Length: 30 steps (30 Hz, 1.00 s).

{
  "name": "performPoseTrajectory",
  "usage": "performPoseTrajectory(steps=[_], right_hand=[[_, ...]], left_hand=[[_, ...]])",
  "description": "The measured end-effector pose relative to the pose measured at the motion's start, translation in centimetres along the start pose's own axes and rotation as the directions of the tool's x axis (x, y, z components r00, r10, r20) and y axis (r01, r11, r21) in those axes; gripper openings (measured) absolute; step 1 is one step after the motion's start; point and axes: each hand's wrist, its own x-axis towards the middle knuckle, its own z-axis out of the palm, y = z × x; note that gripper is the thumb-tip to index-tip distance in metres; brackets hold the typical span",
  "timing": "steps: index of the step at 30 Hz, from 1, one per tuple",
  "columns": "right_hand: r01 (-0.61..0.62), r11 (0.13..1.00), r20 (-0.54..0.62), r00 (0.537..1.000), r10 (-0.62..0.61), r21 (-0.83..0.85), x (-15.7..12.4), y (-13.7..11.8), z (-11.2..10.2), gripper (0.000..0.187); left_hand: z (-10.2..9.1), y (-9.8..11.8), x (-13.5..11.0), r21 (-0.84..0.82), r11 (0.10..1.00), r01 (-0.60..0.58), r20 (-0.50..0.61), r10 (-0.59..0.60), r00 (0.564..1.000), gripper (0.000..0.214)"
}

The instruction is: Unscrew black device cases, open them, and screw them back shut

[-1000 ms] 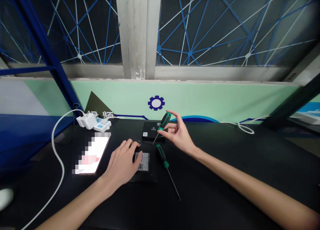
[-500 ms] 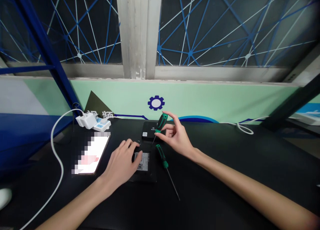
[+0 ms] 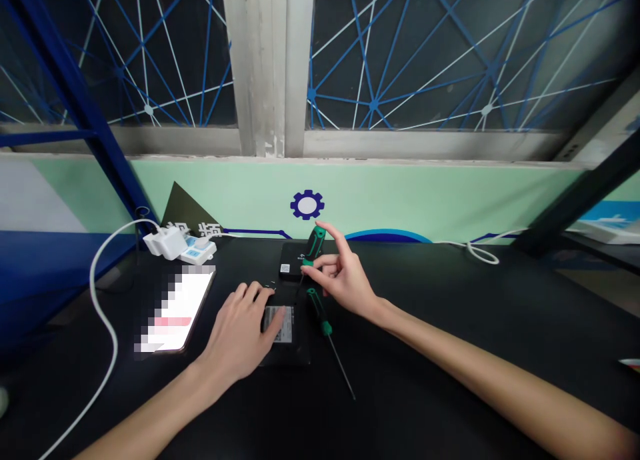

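My right hand [image 3: 345,280] grips a green and black screwdriver [image 3: 314,243] by its handle, the index finger resting on the handle's end. The screwdriver stands slightly tilted, its thin shaft pointing down at the far right part of a flat black device [image 3: 300,347]; whether the tip touches cannot be made out. My left hand [image 3: 240,330] lies over the left side of that device, fingers spread, thumb across its white printed label [image 3: 286,325]. A few tiny bright bits, too small to name, lie by the left fingertips. A second green and black screwdriver [image 3: 327,330] lies right of the device.
Behind the device is a black box [image 3: 290,261] with a small white label. To the left lie a lit phone [image 3: 183,313], a white power strip with plugs [image 3: 197,250] and a white cable [image 3: 113,313]. Another white cable [image 3: 483,253] loops at the back right of the black table [image 3: 425,407].
The whole view has shifted slightly, moving things a little to the left. My right hand still holds the screwdriver upright-tilted, and my left hand stays on the device.
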Motion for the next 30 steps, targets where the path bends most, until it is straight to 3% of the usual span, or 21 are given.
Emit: performPoseTrajectory(steps=[14, 30], right_hand=[[-0.16, 0.978, -0.021, 0.986, 0.164, 0.134, 1.1, 1.1, -0.5, 0.09], [-0.366, 0.88, -0.01, 0.922, 0.387, 0.304, 1.5, 2.0, -0.4, 0.103]], left_hand=[[-0.2, -0.4, 0.4, -0.049, 0.997, -0.063, -0.031, 0.061, 0.998, 0.025], [-0.6, -0.6, 0.4, -0.067, 0.99, -0.127, -0.078, 0.122, 0.989, 0.024]])
